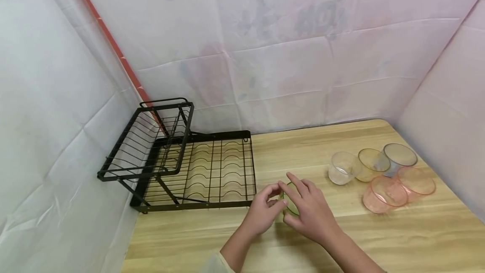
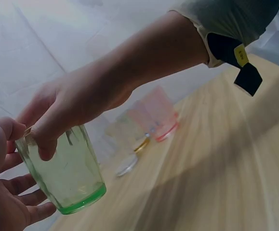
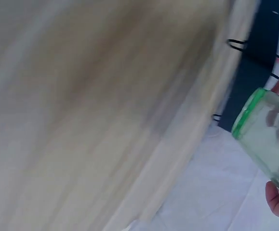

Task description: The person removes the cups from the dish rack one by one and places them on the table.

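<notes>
Both hands are at a green-tinted drinking glass (image 1: 292,205), in front of the rack's right corner. In the left wrist view the glass (image 2: 69,173) is tilted, its thick green base down and close over the table. My right hand (image 1: 311,210) grips it by the rim from above. My left hand (image 1: 262,210) holds its left side, thumb and a fingertip at the rim, other fingers spread along the wall. The right wrist view shows the glass (image 3: 269,139) at the right edge, fingers seen through its clear wall.
A black two-tier wire dish rack (image 1: 193,205) stands on the left of the wooden table (image 1: 197,239). At the right are a clear glass (image 1: 342,169), a yellow glass (image 1: 365,174), a grey-blue glass (image 1: 399,155) and two pink glasses (image 1: 379,199). White sheeting (image 1: 280,83) hangs behind the table.
</notes>
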Motion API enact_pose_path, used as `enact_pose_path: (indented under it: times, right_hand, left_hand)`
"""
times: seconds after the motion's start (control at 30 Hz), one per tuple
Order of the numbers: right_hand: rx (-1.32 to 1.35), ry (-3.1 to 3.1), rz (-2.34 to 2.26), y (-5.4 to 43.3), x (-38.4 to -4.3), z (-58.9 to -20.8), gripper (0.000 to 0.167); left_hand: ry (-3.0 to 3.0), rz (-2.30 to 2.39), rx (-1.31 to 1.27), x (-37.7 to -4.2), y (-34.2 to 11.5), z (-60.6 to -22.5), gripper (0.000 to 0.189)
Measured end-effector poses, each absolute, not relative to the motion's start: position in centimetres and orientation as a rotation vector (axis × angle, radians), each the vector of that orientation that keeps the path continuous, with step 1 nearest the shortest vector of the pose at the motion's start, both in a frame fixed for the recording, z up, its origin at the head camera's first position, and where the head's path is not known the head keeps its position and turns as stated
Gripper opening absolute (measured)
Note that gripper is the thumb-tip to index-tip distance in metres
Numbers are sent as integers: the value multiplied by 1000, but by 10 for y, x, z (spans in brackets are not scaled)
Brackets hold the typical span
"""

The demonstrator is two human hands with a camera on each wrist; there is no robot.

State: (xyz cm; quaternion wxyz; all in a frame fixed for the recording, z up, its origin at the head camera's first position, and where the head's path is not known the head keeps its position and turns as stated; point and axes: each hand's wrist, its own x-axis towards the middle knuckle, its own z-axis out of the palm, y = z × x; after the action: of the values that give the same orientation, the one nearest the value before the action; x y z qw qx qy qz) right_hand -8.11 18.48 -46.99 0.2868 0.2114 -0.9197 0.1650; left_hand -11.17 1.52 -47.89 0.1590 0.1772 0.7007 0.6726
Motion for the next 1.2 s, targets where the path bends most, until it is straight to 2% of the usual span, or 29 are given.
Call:
enact_pose_path:
  times: [0.13, 0.37, 0.7, 0.93, 1.2]
  right_hand:
    - [566, -2447, 409, 196, -77, -481, 51]
    - [517, -2487, 360, 222, -69, -496, 49]
    - [354, -2512, 319, 269, -60, -511, 50]
    - [307, -2487, 341, 287, -60, -515, 52]
    - [299, -2407, 309, 298, -65, -518, 65]
  left_hand:
    - [1932, 1931, 464, -109, 27, -489, 38]
    - [1947, 1830, 461, -105, 42, -502, 38]
    - [2286, 1691, 563, -114, 27, -499, 37]
    - [2251, 1727, 563, -119, 30, -500, 33]
    - [2086, 1717, 540, -118, 69, -512, 33]
